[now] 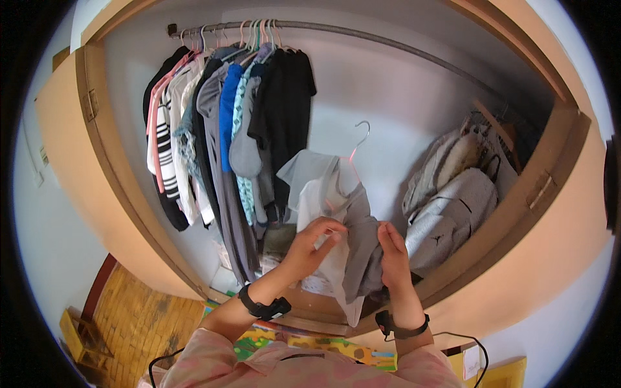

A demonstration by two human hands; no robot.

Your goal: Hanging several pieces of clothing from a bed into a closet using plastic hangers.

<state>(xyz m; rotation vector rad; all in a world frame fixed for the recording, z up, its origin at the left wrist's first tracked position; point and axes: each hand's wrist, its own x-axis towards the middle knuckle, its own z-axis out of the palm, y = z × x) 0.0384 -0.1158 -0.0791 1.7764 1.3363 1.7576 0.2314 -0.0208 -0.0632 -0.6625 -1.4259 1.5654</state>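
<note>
A grey and white garment [361,233] hangs in front of me on a pink hanger [353,156] whose metal hook points up, below and apart from the closet rod. My right hand [393,247] pinches the grey cloth at its right side between thumb and fingers. At the garment's middle is my left hand [320,242], thumb and fingers curved apart; its fingertips touch or nearly touch the cloth, and whether they grip any is unclear. Both wrists carry black straps with small devices.
Many clothes [286,97] hang at the left of the metal closet rod [368,35]. Grey coats [451,218] and bags hang at the right. Wooden door frames curve along both sides. A colourful mat [339,345] lies below, and a small wooden stool [80,339] stands at lower left.
</note>
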